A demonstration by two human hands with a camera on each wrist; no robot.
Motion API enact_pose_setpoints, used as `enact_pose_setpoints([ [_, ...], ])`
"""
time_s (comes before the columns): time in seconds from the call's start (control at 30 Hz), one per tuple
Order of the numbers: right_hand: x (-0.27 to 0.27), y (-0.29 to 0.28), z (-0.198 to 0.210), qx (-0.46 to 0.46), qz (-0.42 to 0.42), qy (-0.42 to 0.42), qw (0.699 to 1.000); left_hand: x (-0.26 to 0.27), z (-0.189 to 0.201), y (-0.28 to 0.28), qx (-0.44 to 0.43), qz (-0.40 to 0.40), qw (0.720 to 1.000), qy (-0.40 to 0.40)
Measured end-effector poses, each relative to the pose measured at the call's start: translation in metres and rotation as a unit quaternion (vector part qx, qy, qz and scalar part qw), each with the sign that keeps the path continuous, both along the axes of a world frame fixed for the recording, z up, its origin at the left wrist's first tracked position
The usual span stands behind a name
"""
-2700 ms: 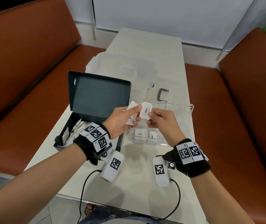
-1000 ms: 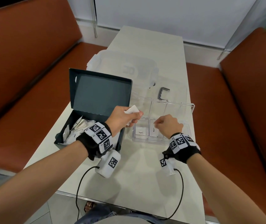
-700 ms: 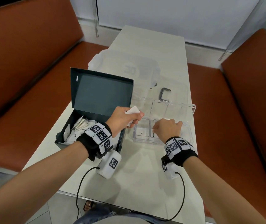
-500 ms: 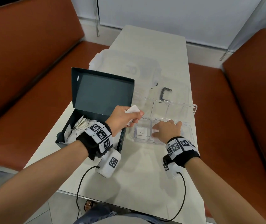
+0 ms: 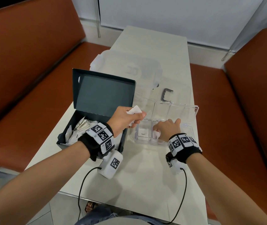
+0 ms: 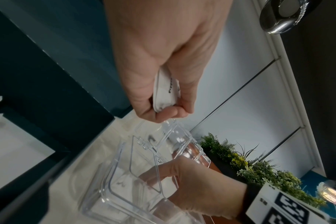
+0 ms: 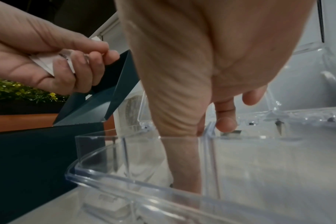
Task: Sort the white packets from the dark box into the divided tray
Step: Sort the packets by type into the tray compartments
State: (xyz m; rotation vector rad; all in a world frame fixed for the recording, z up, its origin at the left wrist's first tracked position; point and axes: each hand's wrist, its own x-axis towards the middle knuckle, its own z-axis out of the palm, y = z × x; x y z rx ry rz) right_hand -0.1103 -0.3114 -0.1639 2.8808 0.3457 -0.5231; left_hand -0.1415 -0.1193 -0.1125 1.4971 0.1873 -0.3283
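Note:
The dark box (image 5: 61, 142) stands open at the left with several white packets (image 5: 80, 127) inside. My left hand (image 5: 126, 120) hovers between box and tray and pinches a white packet (image 5: 135, 110), also seen in the left wrist view (image 6: 166, 92) and the right wrist view (image 7: 46, 63). The clear divided tray (image 5: 147, 142) holds a "Sugar" packet (image 5: 143, 133) in its leftmost front compartment. My right hand (image 5: 166, 129) reaches into the second compartment, where its thumb (image 7: 182, 159) points straight down onto a packet (image 5: 156, 135). Its fingers (image 7: 225, 121) rest on the dividers.
The tray's clear lid (image 5: 170, 109) stands open behind it. A grey C-shaped handle (image 5: 166, 95) and a clear plastic cover (image 5: 129, 70) lie further back. Orange benches (image 5: 24, 78) flank the narrow table (image 5: 145, 184). Cables hang from both wrist units.
My right hand took a packet from in front of the left hand down into the tray's second compartment and spread its fingers. The left hand kept its packet and barely moved.

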Motion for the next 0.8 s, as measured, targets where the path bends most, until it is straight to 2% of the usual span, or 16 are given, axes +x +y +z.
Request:
enact_pose_setpoints([
  [0.2,0.003,-0.009,0.005,0.052,-0.015,0.041,0.998,0.002,0.001,-0.001,0.008,-0.003,1.0,0.003],
  [0.4,-0.002,-0.009,0.008,0.094,-0.031,0.021,0.995,0.002,-0.001,-0.007,0.003,-0.012,1.0,0.001],
  [0.53,-0.005,-0.012,0.017,0.143,-0.046,-0.034,0.988,0.004,0.003,-0.011,-0.024,-0.008,0.999,0.042],
  [0.63,-0.009,-0.013,0.034,0.269,-0.09,-0.111,0.953,0.004,0.01,-0.012,-0.098,-0.021,0.991,0.09],
  [0.7,-0.013,-0.008,0.047,0.383,-0.118,-0.138,0.906,0.004,0.011,-0.013,-0.119,-0.037,0.986,0.107],
  [0.77,-0.018,0.001,0.06,0.499,-0.142,-0.124,0.846,0.005,0.013,-0.016,-0.126,-0.057,0.984,0.109],
  [0.8,-0.02,0.005,0.065,0.534,-0.147,-0.107,0.826,0.005,0.013,-0.018,-0.133,-0.066,0.983,0.109],
])
